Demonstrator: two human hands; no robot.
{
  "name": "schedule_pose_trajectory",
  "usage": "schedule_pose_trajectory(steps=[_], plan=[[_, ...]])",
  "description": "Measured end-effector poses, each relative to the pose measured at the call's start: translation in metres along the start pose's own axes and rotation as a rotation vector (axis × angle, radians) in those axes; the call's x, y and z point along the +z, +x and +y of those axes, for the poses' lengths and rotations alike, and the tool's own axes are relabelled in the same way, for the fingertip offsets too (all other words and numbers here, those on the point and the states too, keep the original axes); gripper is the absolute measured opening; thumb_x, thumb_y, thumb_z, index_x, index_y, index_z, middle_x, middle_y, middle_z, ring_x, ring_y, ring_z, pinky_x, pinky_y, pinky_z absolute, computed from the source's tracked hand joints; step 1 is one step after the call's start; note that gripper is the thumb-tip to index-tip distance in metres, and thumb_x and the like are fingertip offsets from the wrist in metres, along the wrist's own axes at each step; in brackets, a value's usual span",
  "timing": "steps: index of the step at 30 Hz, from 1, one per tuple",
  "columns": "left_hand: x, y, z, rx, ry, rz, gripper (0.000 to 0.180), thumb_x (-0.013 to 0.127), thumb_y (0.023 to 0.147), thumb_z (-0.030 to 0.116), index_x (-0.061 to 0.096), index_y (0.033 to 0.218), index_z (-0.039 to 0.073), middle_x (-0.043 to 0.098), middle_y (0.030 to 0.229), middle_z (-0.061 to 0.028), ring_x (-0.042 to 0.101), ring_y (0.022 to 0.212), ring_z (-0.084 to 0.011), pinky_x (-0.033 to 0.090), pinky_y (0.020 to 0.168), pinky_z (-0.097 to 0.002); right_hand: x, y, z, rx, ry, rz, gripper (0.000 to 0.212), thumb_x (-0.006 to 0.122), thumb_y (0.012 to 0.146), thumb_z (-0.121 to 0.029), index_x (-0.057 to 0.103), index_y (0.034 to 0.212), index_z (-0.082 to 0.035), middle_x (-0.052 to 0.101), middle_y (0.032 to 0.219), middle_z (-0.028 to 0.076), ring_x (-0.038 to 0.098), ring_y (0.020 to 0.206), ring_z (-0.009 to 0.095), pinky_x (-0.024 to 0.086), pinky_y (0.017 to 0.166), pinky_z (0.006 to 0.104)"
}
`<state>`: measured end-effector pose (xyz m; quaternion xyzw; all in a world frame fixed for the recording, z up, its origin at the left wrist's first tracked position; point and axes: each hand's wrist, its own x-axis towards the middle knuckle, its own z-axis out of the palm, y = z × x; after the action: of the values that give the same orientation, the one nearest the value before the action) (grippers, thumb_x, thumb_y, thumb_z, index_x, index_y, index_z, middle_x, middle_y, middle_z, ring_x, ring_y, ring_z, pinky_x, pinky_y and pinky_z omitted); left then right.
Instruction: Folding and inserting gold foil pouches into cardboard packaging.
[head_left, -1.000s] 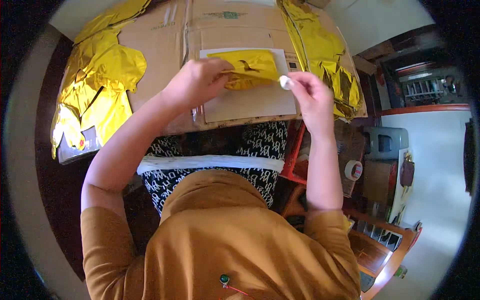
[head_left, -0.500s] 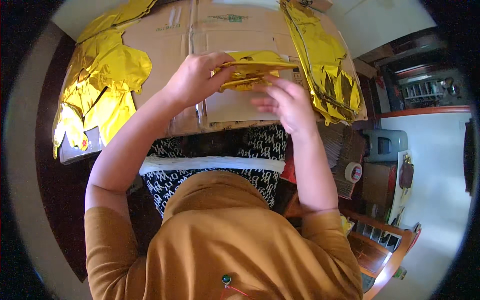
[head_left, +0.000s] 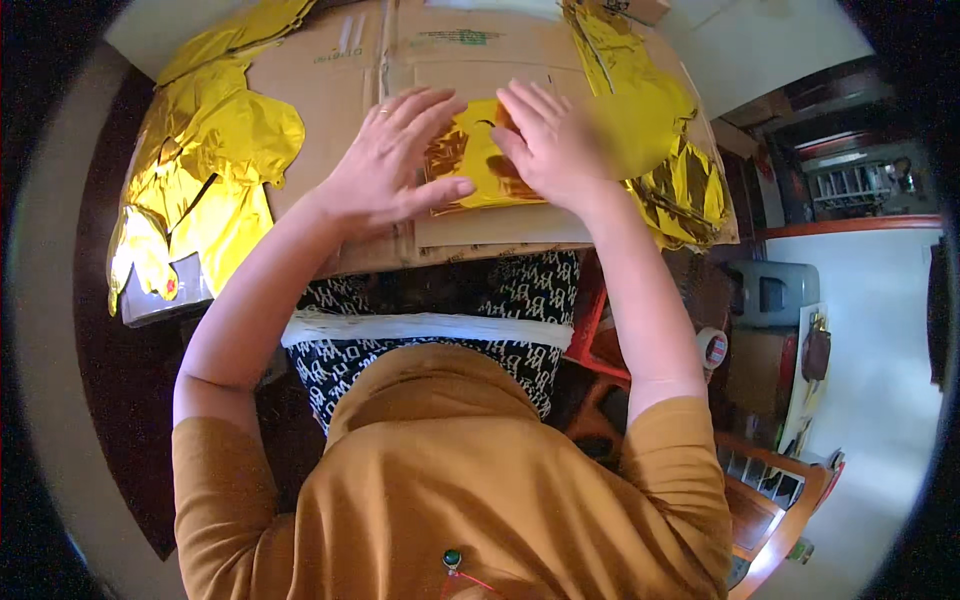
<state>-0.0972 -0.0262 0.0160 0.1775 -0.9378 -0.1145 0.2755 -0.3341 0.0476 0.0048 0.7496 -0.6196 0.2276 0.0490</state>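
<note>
A folded, shiny gold foil piece (head_left: 487, 172) with a small dark curved mark lies on a pale sheet (head_left: 480, 231) on the cardboard. My left hand (head_left: 393, 160) is spread over its left edge, with the thumb pointing inward. Over its right side is my right hand (head_left: 548, 145), fingers stretched out and thumb apart. Neither hand grips the foil; whether the fingertips touch it I cannot tell. A smeared yellow patch right of my right hand hides part of the foil there.
Large cardboard (head_left: 345, 85) forms the work surface. Flat gold foil shapes (head_left: 215, 150) lie piled at the left; a long gold foil stack (head_left: 690, 190) lies at the right. Beyond the right edge are a tape roll (head_left: 711, 347), a grey plastic stool (head_left: 778, 292) and a wooden chair (head_left: 745, 510).
My left hand has let go of the gold foil piece and spread its fingers. The foil, earlier held up and partly folded, now lies flat. My right hand has moved up over its right side.
</note>
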Motion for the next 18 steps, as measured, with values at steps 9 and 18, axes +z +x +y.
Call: schedule_pose_trajectory(steps=[9, 18], plan=[[0.036, 0.008, 0.013, 0.076, 0.086, -0.118, 0.097, 0.052, 0.085, 0.069, 0.034, 0.144, -0.006, 0.041, 0.145, -0.0247, 0.036, 0.138, -0.0382, 0.023, 0.116, -0.0518, -0.007, -0.042, 0.007, 0.102, -0.064, -0.118, 0.061, 0.044, 0.1, -0.042, 0.04, 0.142, 0.002, 0.039, 0.149, 0.022, 0.033, 0.141, 0.037, 0.02, 0.116, 0.0537], [0.04, 0.004, -0.002, 0.172, 0.128, -0.206, 0.1, 0.054, 0.082, 0.067, 0.031, 0.145, -0.008, 0.032, 0.151, -0.0288, 0.029, 0.141, -0.041, 0.02, 0.117, -0.0514, -0.002, -0.066, -0.034, 0.363, -0.209, -0.238, 0.075, 0.042, 0.098, -0.048, 0.023, 0.15, 0.003, 0.019, 0.155, 0.031, 0.016, 0.146, 0.043, 0.008, 0.116, 0.0609]])
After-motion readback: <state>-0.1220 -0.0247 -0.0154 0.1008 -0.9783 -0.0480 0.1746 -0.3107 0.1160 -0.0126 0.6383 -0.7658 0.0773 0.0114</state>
